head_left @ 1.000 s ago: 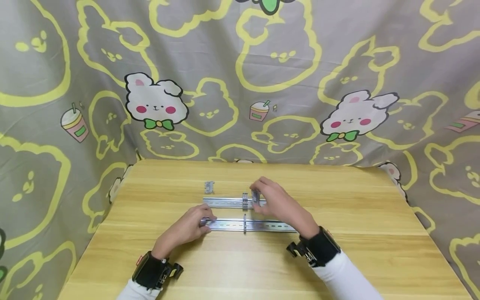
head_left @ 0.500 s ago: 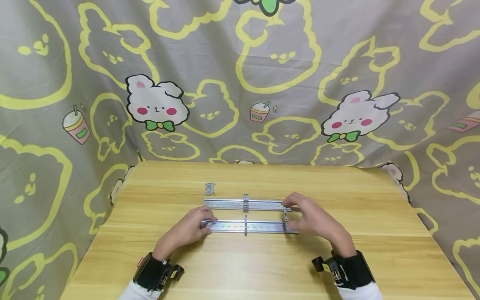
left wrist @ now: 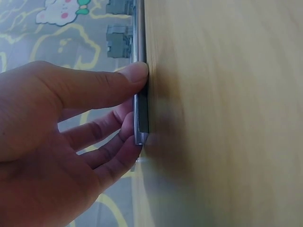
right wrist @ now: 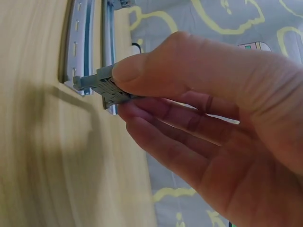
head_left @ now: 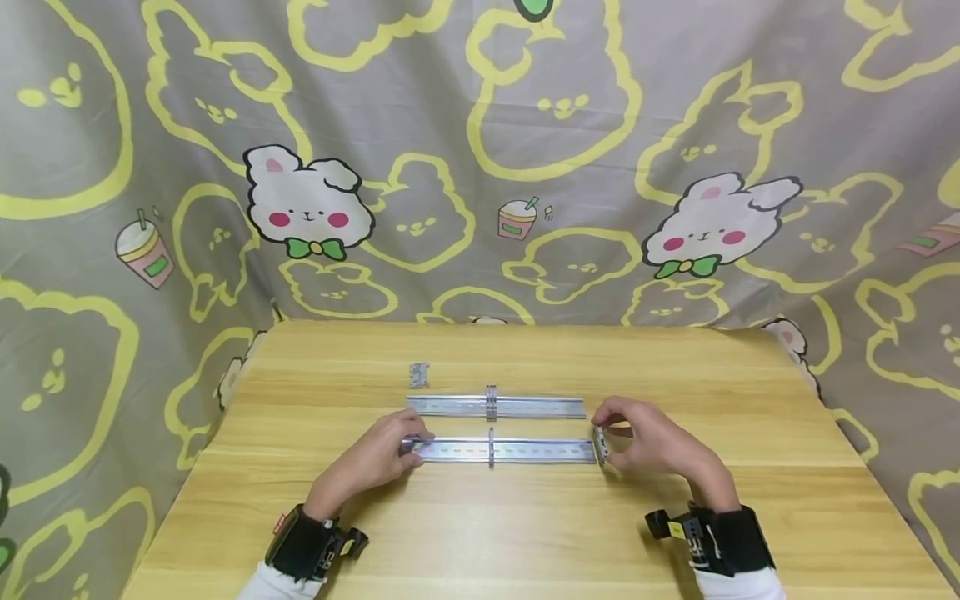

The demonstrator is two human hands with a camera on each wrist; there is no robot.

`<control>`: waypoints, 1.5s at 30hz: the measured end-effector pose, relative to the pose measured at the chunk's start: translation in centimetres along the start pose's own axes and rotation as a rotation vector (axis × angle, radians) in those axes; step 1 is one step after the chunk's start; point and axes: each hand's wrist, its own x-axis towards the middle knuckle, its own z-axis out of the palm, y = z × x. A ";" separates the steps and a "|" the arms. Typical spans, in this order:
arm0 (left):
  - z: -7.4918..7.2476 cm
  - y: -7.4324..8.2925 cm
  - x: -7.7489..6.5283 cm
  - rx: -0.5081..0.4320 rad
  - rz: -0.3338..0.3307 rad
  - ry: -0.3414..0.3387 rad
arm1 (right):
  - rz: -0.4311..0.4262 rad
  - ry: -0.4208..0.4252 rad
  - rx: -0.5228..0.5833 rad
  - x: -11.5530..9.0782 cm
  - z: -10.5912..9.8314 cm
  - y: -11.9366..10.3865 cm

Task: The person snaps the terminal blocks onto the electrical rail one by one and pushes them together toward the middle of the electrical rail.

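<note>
Two slotted metal DIN rails lie side by side across the table. My left hand (head_left: 384, 450) pinches the left end of the near rail (head_left: 540, 452), thumb on its front edge and fingers behind, as the left wrist view shows. My right hand (head_left: 654, 442) holds a grey DIN-rail terminal block (right wrist: 108, 86) between thumb and fingers, upright, right at the near rail's right end. One thin grey block (head_left: 491, 448) stands mounted mid-way on the near rail. On the far rail (head_left: 446, 407) several similar blocks (head_left: 491, 402) stand together near its middle.
A loose grey block (head_left: 418, 375) lies flat on the wooden table (head_left: 480, 533) behind the far rail's left end. A grey curtain (head_left: 435, 108) with yellow outlines and rabbits hangs behind the table and along both sides.
My right hand has carried the terminal block from over the far rail, rightward and nearer, to the near rail's right end. My left hand keeps its hold on the near rail.
</note>
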 end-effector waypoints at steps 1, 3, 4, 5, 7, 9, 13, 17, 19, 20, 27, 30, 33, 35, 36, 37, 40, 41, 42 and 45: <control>0.0 0.0 0.0 0.002 0.000 0.001 | 0.005 -0.007 0.008 0.0 0.0 0.0; -0.1 0.0 0.1 0.007 0.001 0.005 | 0.016 -0.013 0.017 -0.1 0.0 0.1; -0.1 0.0 0.1 0.005 0.002 0.004 | 0.019 -0.014 0.013 -0.1 0.0 0.1; -0.1 0.0 0.1 0.001 0.004 0.003 | 0.023 -0.016 0.014 -0.1 0.0 0.1; -0.1 0.0 0.1 -0.006 0.009 0.000 | 0.031 -0.022 0.012 0.0 0.0 0.2; -0.1 0.0 0.1 -0.015 0.010 -0.003 | 0.038 -0.027 0.009 0.0 0.1 0.2; 0.0 0.0 0.1 -0.012 0.004 -0.004 | 0.056 -0.038 0.027 0.1 0.2 0.2; 0.0 0.0 0.1 -0.006 -0.001 0.000 | 0.064 -0.043 0.031 0.2 0.4 0.1; 0.0 0.0 0.1 -0.005 -0.003 0.001 | 0.061 -0.047 0.023 0.3 0.4 0.2; -0.1 0.1 0.1 -0.004 -0.006 0.001 | 0.060 -0.050 0.020 0.3 0.5 0.2; 0.0 0.0 0.1 0.008 -0.018 -0.001 | 0.059 -0.039 0.038 0.7 1.0 0.1; 0.0 0.1 0.1 0.006 -0.016 -0.002 | 0.041 -0.032 0.053 1.0 1.5 0.0; -0.1 0.1 0.2 0.012 -0.010 0.000 | 0.023 -0.028 0.075 1.4 2.1 -0.4; -0.1 0.2 0.2 0.016 -0.006 0.000 | 0.018 -0.028 0.086 1.7 2.4 -0.7; -0.1 0.2 0.2 0.018 -0.004 0.000 | 0.021 -0.029 0.096 1.9 2.6 -0.8; -0.1 0.2 0.2 0.018 -0.002 0.000 | 0.024 -0.030 0.099 2.0 2.8 -1.0; -0.1 0.2 0.2 0.008 -0.001 -0.003 | 0.039 -0.035 0.102 2.4 3.1 -1.5; -0.1 0.2 0.1 0.005 -0.003 -0.003 | 0.044 -0.034 0.100 2.5 3.2 -1.6; -0.1 0.2 0.1 0.004 -0.004 -0.004 | 0.048 -0.035 0.097 2.6 3.3 -1.7; 0.0 0.1 0.0 0.004 -0.009 -0.005 | 0.045 -0.038 0.086 2.9 3.5 -2.1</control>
